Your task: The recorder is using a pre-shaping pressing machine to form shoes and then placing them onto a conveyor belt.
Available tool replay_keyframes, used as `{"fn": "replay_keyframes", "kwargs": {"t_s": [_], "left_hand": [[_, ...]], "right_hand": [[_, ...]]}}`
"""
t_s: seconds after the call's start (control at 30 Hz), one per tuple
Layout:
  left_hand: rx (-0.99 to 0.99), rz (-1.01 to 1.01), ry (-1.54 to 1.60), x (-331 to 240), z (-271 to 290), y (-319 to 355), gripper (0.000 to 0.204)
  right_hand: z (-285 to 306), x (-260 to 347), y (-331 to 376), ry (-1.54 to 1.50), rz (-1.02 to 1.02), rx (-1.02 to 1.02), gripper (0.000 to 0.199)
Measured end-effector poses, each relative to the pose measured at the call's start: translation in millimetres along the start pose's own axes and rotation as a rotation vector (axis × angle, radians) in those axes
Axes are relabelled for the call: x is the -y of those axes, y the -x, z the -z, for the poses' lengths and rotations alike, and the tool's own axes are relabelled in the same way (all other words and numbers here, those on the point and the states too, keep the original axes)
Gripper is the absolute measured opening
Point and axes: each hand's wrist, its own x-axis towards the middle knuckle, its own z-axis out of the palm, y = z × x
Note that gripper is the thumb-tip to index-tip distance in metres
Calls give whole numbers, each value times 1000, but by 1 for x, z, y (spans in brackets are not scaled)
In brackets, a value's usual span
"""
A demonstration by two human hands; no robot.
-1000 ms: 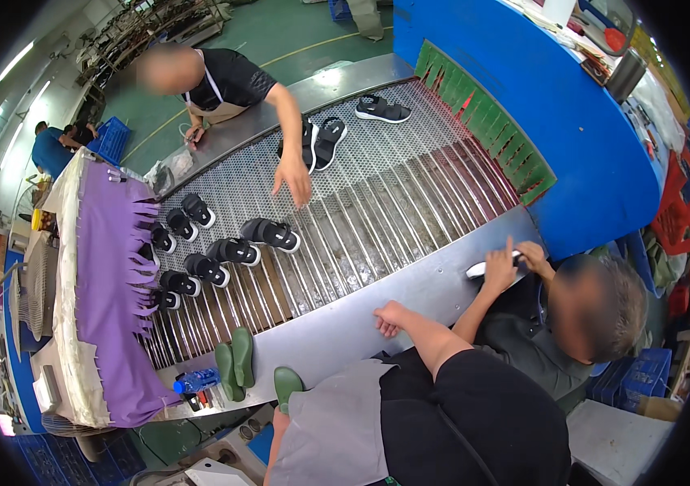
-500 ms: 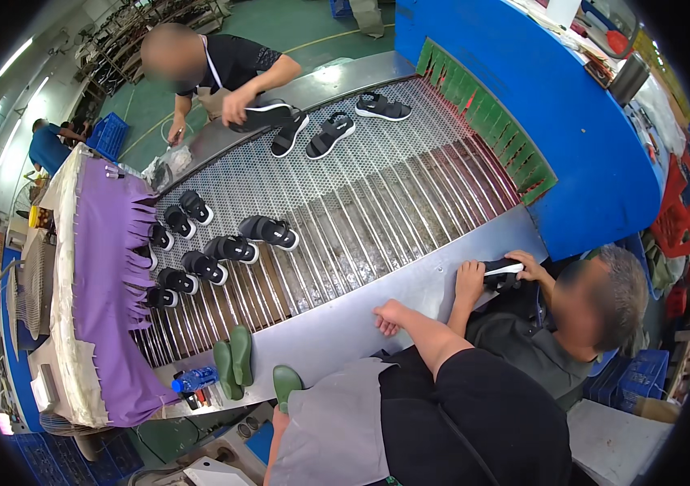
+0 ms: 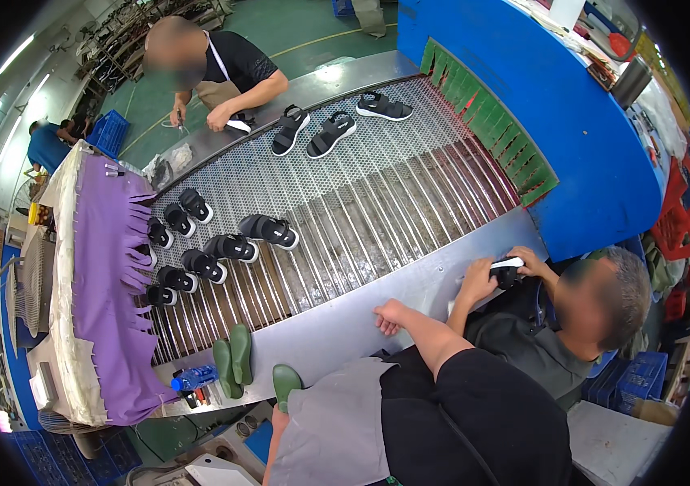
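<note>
At the near metal ledge (image 3: 345,324), a green shoe last (image 3: 286,384) rises from my left hand (image 3: 279,419), which grips its lower end. The grey apron hides most of those fingers. My right hand (image 3: 390,317) is curled into a fist over the ledge, with nothing visible in it. Two more green shoe lasts (image 3: 232,356) stand side by side on the ledge, to the left of the one I hold. Beyond them, several black sandals (image 3: 270,231) with white soles sit in rows on the conveyor's left part.
Purple fringed cloth (image 3: 110,283) hangs over the conveyor's left end; a blue machine (image 3: 572,138) with a green strip curtain (image 3: 483,121) stands at the right. A blue bottle (image 3: 194,378) lies by the lasts. Two co-workers handle sandals, one across the conveyor, one to my right.
The co-worker across the conveyor has lowered a sandal to the far edge. The one at right has turned a sandal in both hands. My hands stay where they were.
</note>
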Motion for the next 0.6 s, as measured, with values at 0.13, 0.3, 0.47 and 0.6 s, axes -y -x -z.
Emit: {"fn": "replay_keyframes", "kwargs": {"t_s": [0.13,0.3,0.47,0.6], "left_hand": [[6,12,-17,-2,1,-1,59],[19,33,-46,-14,6,5,59],[0,36,-43,-25,7,14,59],[-28,32,-38,-31,4,18,58]], "right_hand": [[0,0,1,0,7,-9,47],[-3,0,6,9,19,-35,48],[-3,3,12,-9,26,-26,48],[0,-2,10,-9,37,-30,48]]}}
